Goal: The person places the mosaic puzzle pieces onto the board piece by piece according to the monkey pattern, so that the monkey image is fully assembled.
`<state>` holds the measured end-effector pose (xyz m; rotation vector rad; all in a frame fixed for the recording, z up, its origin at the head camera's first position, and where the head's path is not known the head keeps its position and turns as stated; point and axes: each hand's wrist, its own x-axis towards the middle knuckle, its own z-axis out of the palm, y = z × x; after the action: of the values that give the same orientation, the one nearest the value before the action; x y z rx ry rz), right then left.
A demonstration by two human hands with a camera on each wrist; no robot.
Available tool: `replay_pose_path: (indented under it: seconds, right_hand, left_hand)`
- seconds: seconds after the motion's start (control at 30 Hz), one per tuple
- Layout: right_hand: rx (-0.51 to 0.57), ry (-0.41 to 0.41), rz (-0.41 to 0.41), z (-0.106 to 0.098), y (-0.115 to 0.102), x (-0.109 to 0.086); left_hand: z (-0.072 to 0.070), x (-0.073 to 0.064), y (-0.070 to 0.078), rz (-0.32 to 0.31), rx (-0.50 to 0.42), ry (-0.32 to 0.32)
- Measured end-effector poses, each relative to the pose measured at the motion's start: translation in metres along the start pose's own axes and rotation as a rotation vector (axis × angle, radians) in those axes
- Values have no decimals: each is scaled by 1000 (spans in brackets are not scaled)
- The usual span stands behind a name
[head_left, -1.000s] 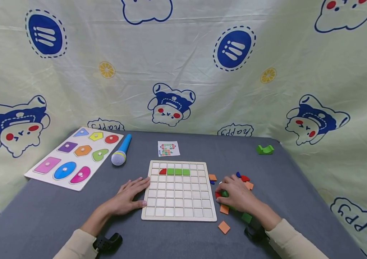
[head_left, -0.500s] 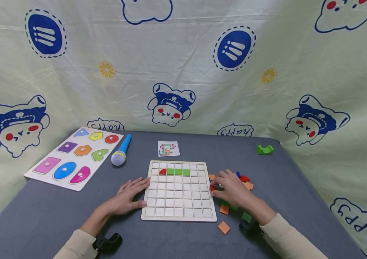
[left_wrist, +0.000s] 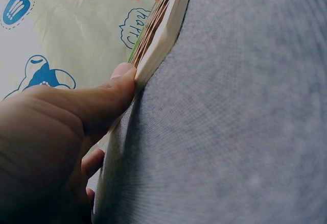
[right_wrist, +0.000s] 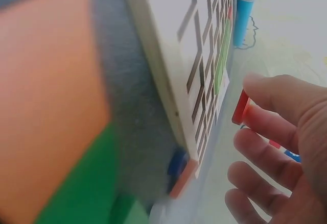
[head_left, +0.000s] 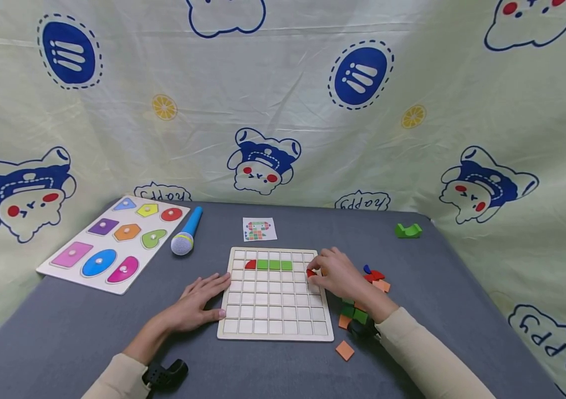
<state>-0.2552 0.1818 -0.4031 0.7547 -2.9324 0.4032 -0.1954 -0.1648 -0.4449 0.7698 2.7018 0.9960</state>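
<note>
A pale wooden grid board [head_left: 275, 300] lies in the middle of the table. Near its top, a red rounded tile [head_left: 250, 265] and several green square tiles [head_left: 275, 265] sit in a row of cells. My left hand [head_left: 194, 303] rests along the board's left edge, fingers extended; the left wrist view shows the thumb [left_wrist: 120, 83] touching the rim. Over the board's upper right, my right hand [head_left: 341, 277] pinches a red tile [right_wrist: 240, 106] between thumb and forefinger, above the surface. The other fingers of that hand hang loosely bent in the right wrist view.
Loose orange [head_left: 345, 351], green [head_left: 361, 316], red and blue tiles lie right of the board. A small pattern card [head_left: 260, 229] is behind it. At left are a blue toy microphone [head_left: 187, 231] and a white shape puzzle [head_left: 80, 272]. A green curved block [head_left: 408, 230] stands back right.
My right hand has moved from the loose tiles leftward and away from me to the board's upper right, carrying the red tile. The left hand has stayed in place.
</note>
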Motion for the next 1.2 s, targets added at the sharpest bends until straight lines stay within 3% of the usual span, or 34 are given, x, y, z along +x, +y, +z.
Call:
replay_pose_path:
  seconds: [0.23, 0.53, 1.2]
  right_hand:
    - [25, -11, 59, 8, -6, 23]
    - [9, -43, 59, 13, -7, 42]
    - [4, -95, 76, 19, -4, 53]
  left_hand:
    - [-1, -1, 1, -14, -11, -8]
    - [-1, 1, -1, -1, -2, -4]
    - [-1, 1, -1, -1, 3, 1]
